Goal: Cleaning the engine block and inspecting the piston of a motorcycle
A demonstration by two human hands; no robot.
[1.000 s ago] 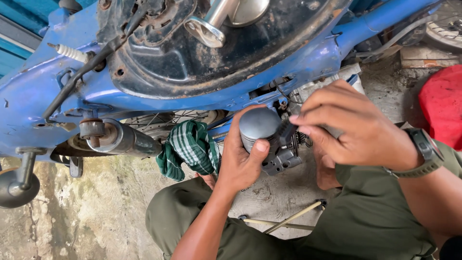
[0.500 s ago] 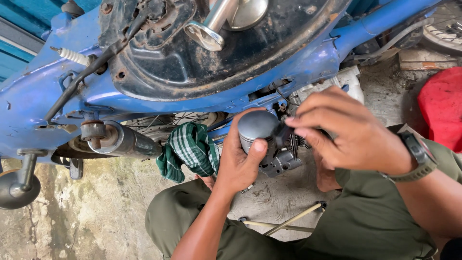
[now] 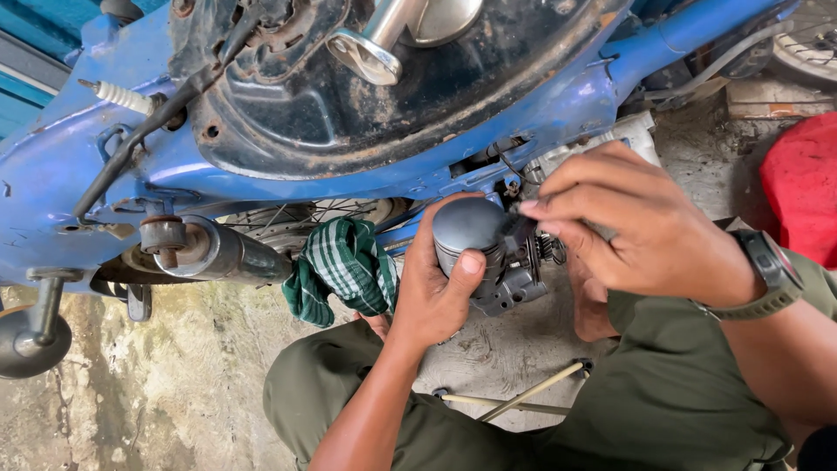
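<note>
Gripping a grey, round-topped metal engine part [image 3: 488,249] at frame centre was the left hand [image 3: 432,292], while its upper right side was pinched by the right hand [image 3: 641,231].

The carburettor [image 3: 493,253] is dull grey cast metal, its rounded bowl smooth with a faint sheen. The motorcycle frame [image 3: 558,113] wears scuffed, glossy blue paint with rust at the edges. The exhaust pipe [image 3: 231,255] is tarnished metal. The checked rag [image 3: 344,270] is soft woven cloth. The concrete floor [image 3: 174,384] looks rough and stained.
</note>
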